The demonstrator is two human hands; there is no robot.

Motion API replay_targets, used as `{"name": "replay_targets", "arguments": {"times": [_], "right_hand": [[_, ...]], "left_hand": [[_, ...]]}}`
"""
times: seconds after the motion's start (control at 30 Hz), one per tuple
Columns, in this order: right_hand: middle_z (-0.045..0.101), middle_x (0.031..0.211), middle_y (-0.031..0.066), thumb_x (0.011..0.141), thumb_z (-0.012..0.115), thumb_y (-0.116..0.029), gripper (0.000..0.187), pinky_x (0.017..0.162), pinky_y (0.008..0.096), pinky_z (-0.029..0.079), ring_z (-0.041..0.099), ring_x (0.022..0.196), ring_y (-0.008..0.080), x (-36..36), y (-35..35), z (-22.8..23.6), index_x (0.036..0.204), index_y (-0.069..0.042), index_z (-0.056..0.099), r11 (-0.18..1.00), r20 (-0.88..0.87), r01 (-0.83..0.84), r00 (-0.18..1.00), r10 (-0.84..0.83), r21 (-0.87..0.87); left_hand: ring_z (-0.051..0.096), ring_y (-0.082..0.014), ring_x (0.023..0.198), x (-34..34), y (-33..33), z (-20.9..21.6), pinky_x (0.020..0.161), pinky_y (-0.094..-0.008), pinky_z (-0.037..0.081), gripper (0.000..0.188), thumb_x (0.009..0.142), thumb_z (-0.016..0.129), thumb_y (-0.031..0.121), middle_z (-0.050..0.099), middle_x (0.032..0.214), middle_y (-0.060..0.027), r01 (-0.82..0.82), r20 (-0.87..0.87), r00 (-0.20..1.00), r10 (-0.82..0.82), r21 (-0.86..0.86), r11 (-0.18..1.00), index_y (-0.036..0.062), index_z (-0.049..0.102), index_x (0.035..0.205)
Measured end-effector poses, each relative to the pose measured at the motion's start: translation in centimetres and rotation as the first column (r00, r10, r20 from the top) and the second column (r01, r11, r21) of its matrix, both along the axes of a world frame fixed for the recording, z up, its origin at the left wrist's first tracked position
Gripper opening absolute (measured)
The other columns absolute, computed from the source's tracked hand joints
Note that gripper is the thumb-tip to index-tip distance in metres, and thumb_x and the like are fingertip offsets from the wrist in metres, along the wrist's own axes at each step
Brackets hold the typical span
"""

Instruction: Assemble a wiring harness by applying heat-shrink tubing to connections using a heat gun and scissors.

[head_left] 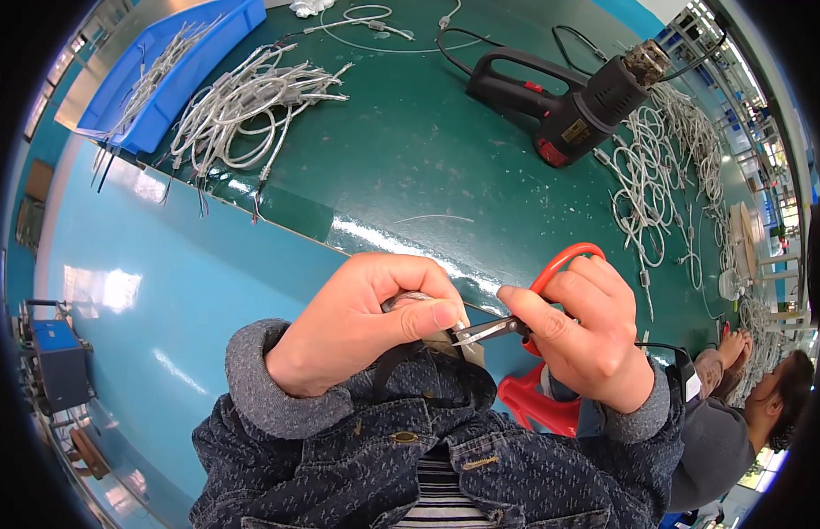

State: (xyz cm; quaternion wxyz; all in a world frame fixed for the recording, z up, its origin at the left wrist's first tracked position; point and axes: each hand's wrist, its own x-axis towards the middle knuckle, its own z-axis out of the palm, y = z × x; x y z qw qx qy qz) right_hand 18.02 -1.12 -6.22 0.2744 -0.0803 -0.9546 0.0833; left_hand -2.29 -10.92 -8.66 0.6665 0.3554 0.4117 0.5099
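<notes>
My left hand [366, 322] is closed, thumb pressed on the bent fingers, around a greyish cable [404, 300] that shows only in part. Dark thin strands hang below that grip. In my right hand [595, 339] is a pair of scissors [514, 325] with red loop handles and short metal blades. The blades point left and reach right up to my left fingertips; whether they touch the cable I cannot tell. Both hands are in front of my body, just off the near edge of the green table [410, 176].
A black heat gun [586, 110] lies at the back right. Cable bundles lie left [242, 110] and right [643, 189], beside a blue bin [150, 115] holding more cables. A loose strand [434, 217] rests mid-table. A red stool [542, 406] and a co-worker [727, 441] are at the right.
</notes>
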Motion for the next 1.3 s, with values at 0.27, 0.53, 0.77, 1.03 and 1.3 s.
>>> {"name": "replay_targets", "arguments": {"times": [0.27, 0.53, 0.77, 1.03, 1.3], "right_hand": [[0.047, 0.063, 0.0028, 0.053, 0.062, -0.007, 0.044, 0.046, 0.0304, 0.034, 0.045, 0.052, 0.0183, 0.2, -0.1, 0.0, 0.097, -0.002, 0.064, 0.999, -0.010, -0.022, 1.000, 0.022, 0.048], [0.048, 0.062, 0.0021, 0.053, 0.062, -0.007, 0.043, 0.043, 0.0287, 0.034, 0.046, 0.049, 0.0161, 0.6, -0.7, 0.0, 0.095, -0.001, 0.065, 0.990, -0.002, -0.023, 1.000, 0.023, 0.137], [0.048, 0.062, 0.0025, 0.051, 0.063, -0.005, 0.043, 0.043, 0.0292, 0.034, 0.046, 0.049, 0.0169, 0.5, -0.2, -0.8, 0.094, -0.001, 0.065, 0.999, -0.055, -0.024, 0.998, 0.025, 0.031], [0.048, 0.063, 0.0033, 0.047, 0.064, -0.004, 0.046, 0.047, 0.0308, 0.035, 0.048, 0.053, 0.0195, 0.0, 0.4, -0.4, 0.092, -0.002, 0.065, 0.997, -0.022, -0.072, 0.997, 0.071, -0.031], [0.047, 0.060, 0.0026, 0.046, 0.062, -0.005, 0.046, 0.044, 0.0302, 0.035, 0.046, 0.048, 0.0178, 0.1, 0.1, -0.5, 0.092, -0.001, 0.064, 0.997, -0.021, -0.071, 0.997, 0.071, -0.001]], "left_hand": [[0.038, -0.0058, 0.060, 0.0, 0.0, -0.1, 0.054, -0.0209, 0.028, 0.026, 0.082, 0.068, 0.024, 0.045, 0.067, 0.0017, 0.024, -0.010, 1.000, -0.024, 0.007, 1.000, -0.0013, 0.061, 0.078], [0.039, -0.0058, 0.061, -0.1, 0.2, -0.2, 0.055, -0.0210, 0.029, 0.026, 0.083, 0.068, 0.024, 0.046, 0.068, 0.0016, 0.054, 0.007, 0.999, -0.054, -0.001, 0.999, -0.0006, 0.061, 0.077], [0.040, -0.0058, 0.062, -0.3, 0.4, -0.3, 0.056, -0.0213, 0.029, 0.024, 0.083, 0.067, 0.022, 0.047, 0.069, 0.0012, 0.062, -0.001, 0.998, -0.062, 0.021, 0.998, -0.0003, 0.061, 0.078], [0.041, -0.0060, 0.063, -0.3, 0.3, -0.4, 0.057, -0.0210, 0.031, 0.022, 0.083, 0.067, 0.021, 0.048, 0.070, 0.0007, 0.059, -0.001, 0.998, -0.059, 0.004, 0.998, -0.0004, 0.061, 0.079], [0.043, -0.0063, 0.063, -0.4, 0.3, -0.3, 0.057, -0.0205, 0.032, 0.022, 0.084, 0.066, 0.020, 0.050, 0.071, -0.0001, 0.072, 0.015, 0.997, -0.071, -0.009, 0.997, -0.0007, 0.061, 0.079]]}}
